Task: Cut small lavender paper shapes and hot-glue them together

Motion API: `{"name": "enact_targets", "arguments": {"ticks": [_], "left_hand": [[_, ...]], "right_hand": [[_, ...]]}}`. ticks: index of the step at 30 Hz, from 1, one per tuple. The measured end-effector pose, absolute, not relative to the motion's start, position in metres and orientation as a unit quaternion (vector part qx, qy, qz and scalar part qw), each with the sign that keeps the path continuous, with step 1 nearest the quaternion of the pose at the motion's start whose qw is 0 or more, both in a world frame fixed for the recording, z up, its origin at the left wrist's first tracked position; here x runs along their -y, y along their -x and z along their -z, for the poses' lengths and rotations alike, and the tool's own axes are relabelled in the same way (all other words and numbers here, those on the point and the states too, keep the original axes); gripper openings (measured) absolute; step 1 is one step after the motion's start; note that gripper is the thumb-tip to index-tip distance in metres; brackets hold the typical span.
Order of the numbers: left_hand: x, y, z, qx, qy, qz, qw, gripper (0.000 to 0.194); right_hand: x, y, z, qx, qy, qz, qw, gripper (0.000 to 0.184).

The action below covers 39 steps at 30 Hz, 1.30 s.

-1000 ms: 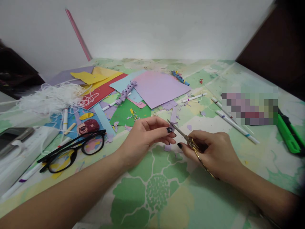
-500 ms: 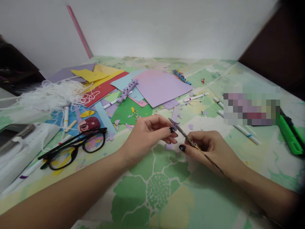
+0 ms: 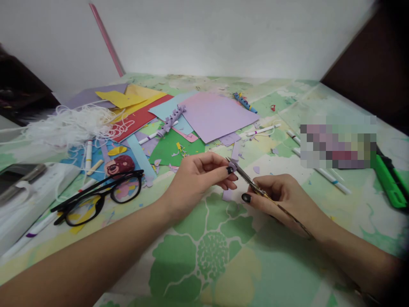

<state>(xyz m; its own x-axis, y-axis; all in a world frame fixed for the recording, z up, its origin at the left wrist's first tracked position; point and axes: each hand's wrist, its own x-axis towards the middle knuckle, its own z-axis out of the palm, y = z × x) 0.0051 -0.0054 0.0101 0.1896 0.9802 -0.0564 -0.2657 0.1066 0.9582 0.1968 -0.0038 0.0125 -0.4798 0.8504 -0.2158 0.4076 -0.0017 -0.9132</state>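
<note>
Between thumb and fingers, my left hand (image 3: 207,172) pinches a small piece of purple paper (image 3: 233,165). My right hand (image 3: 281,198) is closed around a pair of scissors (image 3: 254,184), whose blades point up and left and meet the purple piece. Their handles are partly hidden by my right hand. Below and behind the fingers lies a purple paper strip (image 3: 227,195) on the flowered tablecloth (image 3: 198,273). Past the hands, a large lilac sheet (image 3: 220,117) lies flat, with small paper scraps around it.
On the left are black-framed glasses (image 3: 105,200), a dark red bear-faced item (image 3: 119,166), tangled white string (image 3: 73,125) and a white power strip (image 3: 19,213). Coloured sheets, a curled purple paper piece (image 3: 171,119) and white markers (image 3: 263,129) lie behind. A green cutter (image 3: 390,179) lies at right.
The scissor blades have shifted slightly against the small purple piece, and my right thumb has moved a little right. My left hand keeps its pinch almost in place.
</note>
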Motion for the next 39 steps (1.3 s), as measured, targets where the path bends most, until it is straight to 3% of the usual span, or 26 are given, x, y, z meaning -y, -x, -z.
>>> {"name": "enact_targets", "arguments": {"ticks": [19, 32, 39], "left_hand": [[0.003, -0.002, -0.009, -0.386, -0.450, -0.471, 0.653, 0.005], [-0.003, 0.001, -0.008, -0.438, -0.434, -0.539, 0.573, 0.005], [-0.002, 0.000, -0.007, -0.408, -0.470, -0.521, 0.584, 0.006]], "right_hand": [[0.002, -0.198, -0.012, 0.674, 0.460, -0.537, 0.214, 0.032], [-0.002, -0.208, -0.025, 0.661, 0.501, -0.537, 0.155, 0.029], [0.000, -0.204, -0.027, 0.638, 0.501, -0.570, 0.131, 0.028]]}}
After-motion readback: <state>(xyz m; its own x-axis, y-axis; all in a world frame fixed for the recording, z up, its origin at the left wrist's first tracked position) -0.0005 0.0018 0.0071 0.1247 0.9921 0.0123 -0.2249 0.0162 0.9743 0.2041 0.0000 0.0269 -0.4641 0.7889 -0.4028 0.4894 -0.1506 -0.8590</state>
